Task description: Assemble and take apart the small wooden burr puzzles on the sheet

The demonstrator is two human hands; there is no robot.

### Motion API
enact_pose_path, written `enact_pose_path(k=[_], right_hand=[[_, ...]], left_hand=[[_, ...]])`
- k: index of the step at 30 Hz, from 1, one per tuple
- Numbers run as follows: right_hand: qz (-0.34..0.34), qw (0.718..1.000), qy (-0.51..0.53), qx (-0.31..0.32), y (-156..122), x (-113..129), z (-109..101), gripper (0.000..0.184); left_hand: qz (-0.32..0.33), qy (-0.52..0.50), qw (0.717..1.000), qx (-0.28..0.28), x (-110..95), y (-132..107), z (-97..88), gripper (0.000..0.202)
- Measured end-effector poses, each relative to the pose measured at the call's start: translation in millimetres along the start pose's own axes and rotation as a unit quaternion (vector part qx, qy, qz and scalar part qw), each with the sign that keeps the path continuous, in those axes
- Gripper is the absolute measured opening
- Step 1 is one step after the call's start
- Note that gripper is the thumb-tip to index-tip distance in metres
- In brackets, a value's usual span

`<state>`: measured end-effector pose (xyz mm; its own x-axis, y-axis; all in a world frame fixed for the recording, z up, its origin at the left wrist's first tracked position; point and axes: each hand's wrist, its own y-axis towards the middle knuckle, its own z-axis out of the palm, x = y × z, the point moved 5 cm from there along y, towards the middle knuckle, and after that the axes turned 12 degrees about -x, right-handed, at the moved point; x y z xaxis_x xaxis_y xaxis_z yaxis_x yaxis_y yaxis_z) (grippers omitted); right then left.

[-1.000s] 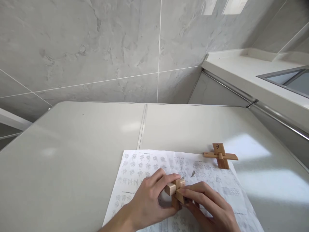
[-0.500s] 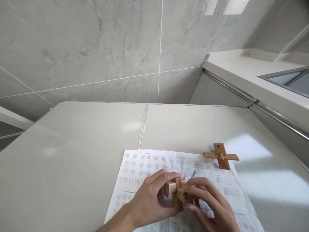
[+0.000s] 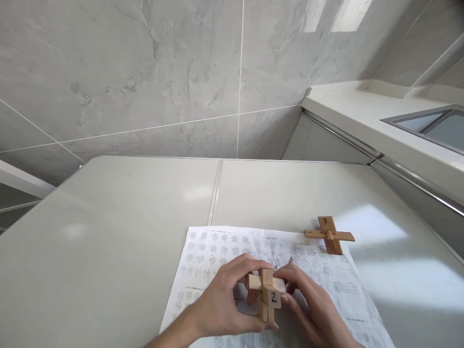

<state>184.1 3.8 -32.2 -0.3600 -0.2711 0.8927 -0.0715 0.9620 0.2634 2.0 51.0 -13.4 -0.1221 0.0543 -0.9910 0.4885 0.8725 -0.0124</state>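
My left hand (image 3: 224, 304) and my right hand (image 3: 311, 304) both grip a small wooden burr puzzle (image 3: 266, 294) of crossed blocks, held just above a printed instruction sheet (image 3: 224, 251). A block end marked "2" faces me. The left thumb and fingers wrap the puzzle's left side; the right fingers close on its right side. A second wooden cross puzzle (image 3: 329, 235) lies on the table by the sheet's far right corner, apart from both hands.
The pale grey table (image 3: 126, 217) has a seam down its middle and stands against a grey tiled wall (image 3: 163, 72). A white counter (image 3: 362, 111) with an inset sink (image 3: 431, 123) runs along the right, with a metal rail below it.
The puzzle has been turned in my hands, so a block end marked "2" now faces me. Both hands have shifted slightly around it. The far cross puzzle has not moved.
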Motion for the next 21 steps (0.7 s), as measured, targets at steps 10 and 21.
enact_pose_path(k=[10, 21], right_hand=[[0.059, 0.993, 0.051, 0.086, 11.6, 19.9, 0.8, 0.033], [0.096, 0.992, 0.048, 0.061, 0.3, 18.7, -0.4, 0.051]], left_hand=[[0.030, 0.028, 0.999, -0.002, -2.6, -0.2, 1.1, 0.071], [0.082, 0.036, 0.996, -0.004, -7.0, -0.2, 1.8, 0.079]])
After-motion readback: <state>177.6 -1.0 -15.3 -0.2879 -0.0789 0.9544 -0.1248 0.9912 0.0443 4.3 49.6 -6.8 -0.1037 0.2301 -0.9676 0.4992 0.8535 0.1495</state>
